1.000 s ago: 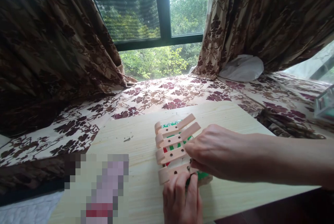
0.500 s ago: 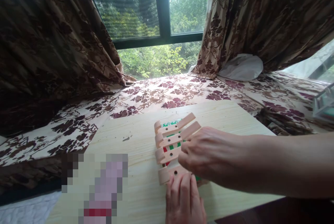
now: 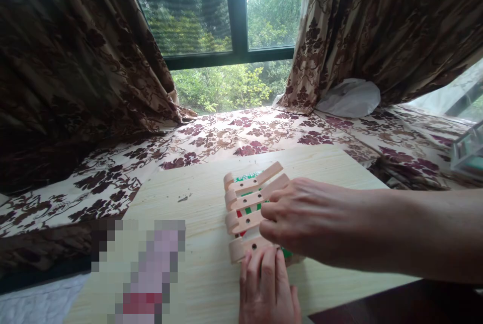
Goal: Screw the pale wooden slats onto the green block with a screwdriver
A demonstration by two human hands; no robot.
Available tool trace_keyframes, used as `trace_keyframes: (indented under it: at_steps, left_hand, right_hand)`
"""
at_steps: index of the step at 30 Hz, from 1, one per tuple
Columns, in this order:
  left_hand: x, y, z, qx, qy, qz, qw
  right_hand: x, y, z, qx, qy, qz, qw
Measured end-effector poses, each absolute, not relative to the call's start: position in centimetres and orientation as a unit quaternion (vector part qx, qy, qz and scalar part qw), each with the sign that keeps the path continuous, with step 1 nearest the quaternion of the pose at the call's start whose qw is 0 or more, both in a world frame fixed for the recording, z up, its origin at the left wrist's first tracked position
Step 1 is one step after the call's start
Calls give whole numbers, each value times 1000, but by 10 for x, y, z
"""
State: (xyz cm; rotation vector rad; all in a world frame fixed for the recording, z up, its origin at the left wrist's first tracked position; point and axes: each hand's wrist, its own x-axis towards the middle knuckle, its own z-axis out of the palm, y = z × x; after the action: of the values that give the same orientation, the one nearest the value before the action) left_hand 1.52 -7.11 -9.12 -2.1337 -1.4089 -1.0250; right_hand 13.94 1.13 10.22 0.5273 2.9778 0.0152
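Note:
Several pale wooden pieces (image 3: 241,217), round-ended and marked with dark holes or screws, lie in a row over a printed green, red and white surface (image 3: 247,178). My left hand (image 3: 267,284) is at the nearest wooden piece (image 3: 237,251), its bent fingers gripping the near edge; its thumb is partly hidden. Across the right part of the row reaches my right hand (image 3: 292,211), closed in a fist with knuckles up. Whatever it holds is hidden under the fingers. The right ends of the middle pieces are covered by this hand.
Everything rests on a light wooden board (image 3: 204,243) with small dark scraps (image 3: 183,198) left of the pieces. A blurred-out patch (image 3: 147,273) covers the lower left. Beyond are a floral cloth (image 3: 241,133), curtains (image 3: 90,52), a white bag (image 3: 349,98) and a clear box (image 3: 468,150).
The right hand has turned slightly at the wrist and stays closed over the pieces. My left hand keeps its place. The row of wooden pieces looks nearly unmoved.

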Motion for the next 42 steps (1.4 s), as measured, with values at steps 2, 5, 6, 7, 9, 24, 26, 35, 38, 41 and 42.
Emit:
trace_keyframes:
  at_steps: [2,5,6,7,9,24,26,35,38,41,42]
  left_hand:
    - [15,-71,-92,-757,-505,-369,189]
    - [15,-70,-94,-756,-502,-382,173]
    - [15,-69,-94,-756,-500,-387,168]
    - [16,-69,-95,-755,-499,-391,165]
    - [16,-69,-96,-752,-500,-398,162]
    - [15,-71,-94,-754,-499,-396,157]
    - [15,-71,-94,-757,-500,-391,158]
    - [16,-72,-88,-754,-502,-397,150]
    - [16,-72,-90,-754,-504,-397,141]
    - [16,-72,-91,-754,-503,-398,141]
    - [16,-72,-91,-754,-502,-399,143]
  right_hand:
    - [137,14,101,169,982,0,80]
    - [135,19,98,206,970,-5,128]
    - [134,21,97,229,965,-4,132]
    - [134,22,95,250,960,-2,127]
    - [135,22,93,280,954,1,108]
    - [133,20,98,247,962,-8,114]
    - [135,22,94,277,957,-4,87]
    - [140,18,111,204,972,-9,113]
    - [138,17,108,182,976,-6,123]
    - [138,17,100,220,966,-8,133]
    - [138,17,96,239,963,-6,123]
